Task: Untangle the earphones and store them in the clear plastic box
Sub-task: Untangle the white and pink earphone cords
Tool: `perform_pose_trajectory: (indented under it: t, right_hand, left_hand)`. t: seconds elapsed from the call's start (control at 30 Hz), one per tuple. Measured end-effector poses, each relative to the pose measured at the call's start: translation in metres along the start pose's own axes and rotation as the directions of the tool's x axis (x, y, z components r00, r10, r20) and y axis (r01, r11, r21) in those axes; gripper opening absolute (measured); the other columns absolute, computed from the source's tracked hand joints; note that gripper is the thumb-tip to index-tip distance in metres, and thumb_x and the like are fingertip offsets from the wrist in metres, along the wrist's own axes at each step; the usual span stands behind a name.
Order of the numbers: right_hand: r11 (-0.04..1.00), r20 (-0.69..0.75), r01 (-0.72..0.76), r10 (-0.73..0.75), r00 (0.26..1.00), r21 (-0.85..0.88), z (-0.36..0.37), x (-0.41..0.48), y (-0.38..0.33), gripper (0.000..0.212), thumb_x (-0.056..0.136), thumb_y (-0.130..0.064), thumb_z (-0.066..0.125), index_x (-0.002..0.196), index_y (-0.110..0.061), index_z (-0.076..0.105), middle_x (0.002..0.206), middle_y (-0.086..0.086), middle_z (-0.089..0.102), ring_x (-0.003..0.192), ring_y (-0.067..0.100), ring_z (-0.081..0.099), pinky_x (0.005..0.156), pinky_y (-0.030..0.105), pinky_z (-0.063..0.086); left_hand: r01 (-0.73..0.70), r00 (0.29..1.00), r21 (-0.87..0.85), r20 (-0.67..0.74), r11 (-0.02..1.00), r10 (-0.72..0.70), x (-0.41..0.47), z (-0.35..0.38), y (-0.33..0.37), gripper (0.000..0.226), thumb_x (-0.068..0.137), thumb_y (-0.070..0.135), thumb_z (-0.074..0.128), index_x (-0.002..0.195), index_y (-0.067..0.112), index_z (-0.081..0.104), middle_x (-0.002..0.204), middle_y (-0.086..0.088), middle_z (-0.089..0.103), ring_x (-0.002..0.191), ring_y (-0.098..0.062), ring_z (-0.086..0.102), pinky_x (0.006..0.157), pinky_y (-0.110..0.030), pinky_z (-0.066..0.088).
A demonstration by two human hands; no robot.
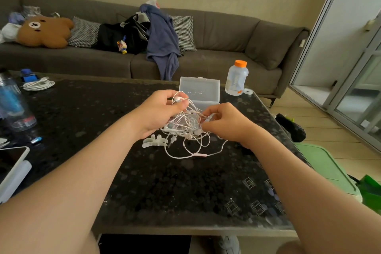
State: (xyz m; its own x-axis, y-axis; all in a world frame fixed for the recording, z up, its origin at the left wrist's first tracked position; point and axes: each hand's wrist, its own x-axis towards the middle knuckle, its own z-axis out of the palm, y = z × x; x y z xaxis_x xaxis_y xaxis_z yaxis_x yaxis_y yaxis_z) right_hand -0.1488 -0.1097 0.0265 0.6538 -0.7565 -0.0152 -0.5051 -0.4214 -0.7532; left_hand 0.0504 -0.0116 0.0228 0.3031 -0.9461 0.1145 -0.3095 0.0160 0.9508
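Cord, thin and white, fills both grips. The left grip [162,111], a bare hand, is curled round the top of the earphones [187,128], with thumb and forefinger closed on one smooth, rounded earbud [178,99]. The right grip [224,123], also bare, pinches a few strands at the tangle's right side, its fingers bent inward.

Between the two grips the earphones bunch in a loose knot of loops held over the counter [144,181]. The lower loops trail onto the surface, where one slim pinkish inline remote [200,154] lies flat. Just beside the tangle on the left lies one soft-looking white winder [153,142] with rounded lobes. The counter is dark, glossy, speckled stone.

Behind the grips stands one clear plastic box [200,90], rectangular and frosted, its lid apparently raised. I cannot tell whether anything lies inside it. To its right stands one translucent bottle [236,78] with an orange cap.

At the counter's far left are one coil of white cable [38,84] and one clear water bottle [12,103], and one tablet [12,163] lies at the near left edge.

Beyond stands a grey fabric sofa [216,62]. It carries one brown bear cushion [44,31], two houndstooth cushions [84,32], one black bag [115,37] and one draped blue garment [162,39].
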Motion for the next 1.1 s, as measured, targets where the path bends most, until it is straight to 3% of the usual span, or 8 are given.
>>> perform_pose_trajectory:
  t: [0.1,0.23,0.4,0.57,0.7,0.83,0.93,1.1]
  right_hand:
    - [0.999,-0.004,0.012,-0.012,1.000,0.050,0.000,-0.001,0.000,0.014,0.092,-0.028,0.070,0.090,-0.017,0.077,0.083,0.003,0.070,0.068,0.013,0.057,0.059,0.023,0.048]
    - [0.999,-0.010,0.035,-0.034,0.999,0.040,0.001,-0.001,0.002,0.014,0.095,-0.022,0.070,0.095,-0.009,0.073,0.084,0.008,0.071,0.066,0.010,0.057,0.057,0.019,0.048]
    - [0.993,-0.038,0.104,-0.102,0.994,0.047,0.003,0.002,0.003,0.007,0.100,-0.020,0.067,0.102,-0.016,0.071,0.086,0.009,0.075,0.056,0.005,0.057,0.054,0.019,0.050]
    - [0.981,-0.081,0.189,-0.186,0.979,0.033,0.006,0.003,0.005,0.008,0.102,-0.022,0.067,0.108,-0.017,0.070,0.079,0.005,0.077,0.053,0.004,0.057,0.054,0.017,0.046]
    - [0.980,-0.120,0.200,-0.201,0.972,-0.020,0.006,0.004,0.007,0.014,0.102,-0.031,0.070,0.108,-0.019,0.069,0.078,-0.003,0.078,0.051,0.001,0.060,0.058,0.022,0.049]
    - [0.970,-0.110,0.204,-0.219,0.970,-0.136,0.008,0.003,0.007,0.021,0.102,-0.039,0.068,0.103,-0.018,0.065,0.075,-0.005,0.078,0.051,-0.003,0.060,0.061,0.022,0.046]
    - [0.953,-0.104,0.200,-0.228,0.968,-0.227,0.010,0.006,0.009,0.024,0.103,-0.046,0.064,0.096,-0.023,0.062,0.074,-0.005,0.075,0.066,0.006,0.067,0.076,0.041,0.054]
    - [0.940,-0.113,0.182,-0.222,0.968,-0.288,0.011,0.008,0.013,0.025,0.104,-0.051,0.059,0.091,-0.030,0.057,0.079,-0.007,0.072,0.080,0.020,0.067,0.090,0.054,0.054]
  left_hand:
    - [0.076,0.991,-0.099,0.113,0.992,-0.065,-0.001,-0.002,-0.001,0.021,0.105,0.010,0.063,0.125,0.014,0.070,0.120,-0.021,0.072,0.105,-0.029,0.070,0.108,-0.057,0.052]
    - [0.023,0.998,-0.005,0.052,1.000,-0.023,-0.001,0.004,-0.001,0.021,0.105,0.009,0.061,0.123,0.013,0.070,0.116,-0.015,0.075,0.103,-0.020,0.073,0.108,-0.051,0.055]
    - [-0.061,0.981,0.286,-0.158,0.956,0.110,-0.004,0.012,0.001,0.018,0.107,0.015,0.059,0.123,0.022,0.054,0.105,0.006,0.063,0.082,0.000,0.063,0.063,-0.008,0.048]
    - [-0.144,0.962,0.398,-0.160,0.906,0.223,-0.003,0.009,0.001,0.032,0.105,0.006,0.057,0.117,0.029,0.038,0.089,-0.012,0.061,0.055,-0.009,0.055,0.049,-0.022,0.046]
    - [-0.157,0.958,0.409,-0.160,0.899,0.239,-0.006,0.009,0.006,0.033,0.103,0.003,0.055,0.112,0.028,0.037,0.092,-0.017,0.064,0.066,-0.029,0.070,0.054,-0.047,0.061]
    - [-0.163,0.966,0.511,-0.090,0.844,0.241,-0.003,0.012,0.004,0.024,0.104,0.002,0.047,0.097,0.025,0.051,0.095,-0.008,0.068,0.076,-0.020,0.069,0.056,-0.033,0.054]
    - [-0.114,0.974,0.519,-0.111,0.847,0.199,0.000,0.015,0.002,0.025,0.108,0.007,0.047,0.102,0.026,0.062,0.091,-0.007,0.070,0.060,-0.012,0.057,0.047,-0.016,0.040]
    - [-0.122,0.986,0.466,-0.047,0.876,0.162,-0.001,0.016,0.006,0.039,0.109,0.007,0.043,0.107,0.027,0.077,0.091,-0.005,0.074,0.053,-0.004,0.057,0.051,-0.019,0.044]
